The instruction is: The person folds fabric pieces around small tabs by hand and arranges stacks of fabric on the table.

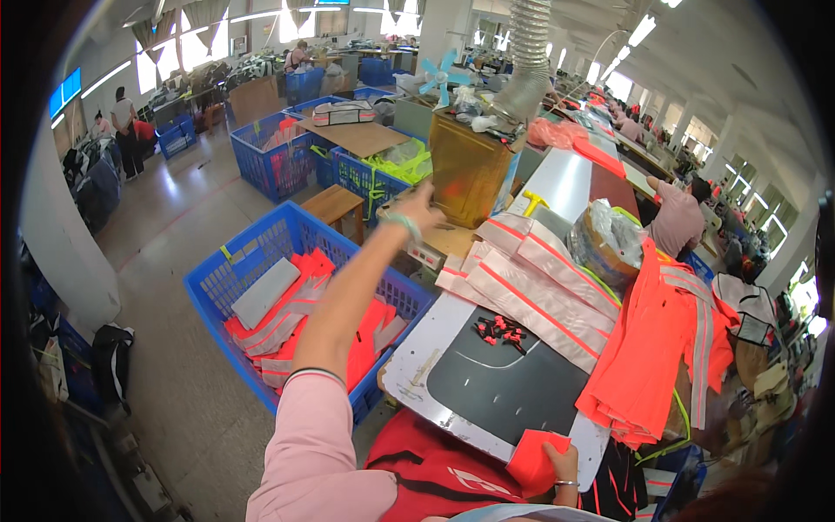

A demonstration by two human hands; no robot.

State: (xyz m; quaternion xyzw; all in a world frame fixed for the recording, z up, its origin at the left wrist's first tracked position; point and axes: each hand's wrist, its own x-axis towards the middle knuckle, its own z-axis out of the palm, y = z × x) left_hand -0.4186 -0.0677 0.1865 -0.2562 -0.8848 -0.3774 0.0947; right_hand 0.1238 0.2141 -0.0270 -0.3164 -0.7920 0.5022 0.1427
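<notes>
My left hand (416, 211) reaches far out over the blue crate, beside a brown wooden box (470, 170); its fingers are apart and nothing shows in them. At the near edge of the worktable (413, 365), my right hand (564, 463) grips a folded orange cloth piece (532, 461). Small black-and-red clips (500, 332) lie in a heap on the table's dark panel (487, 383). Behind them rest pale reflective strips (544, 296) with orange lines. A stack of orange vests (639, 348) with grey bands hangs over the table's right side.
A blue plastic crate (204, 283) with orange vests stands left of the table. Beyond it are a wooden stool (332, 205) and more crates (270, 161). A plastic-wrapped roll (604, 244) sits behind the strips. Another person (678, 217) works at the right.
</notes>
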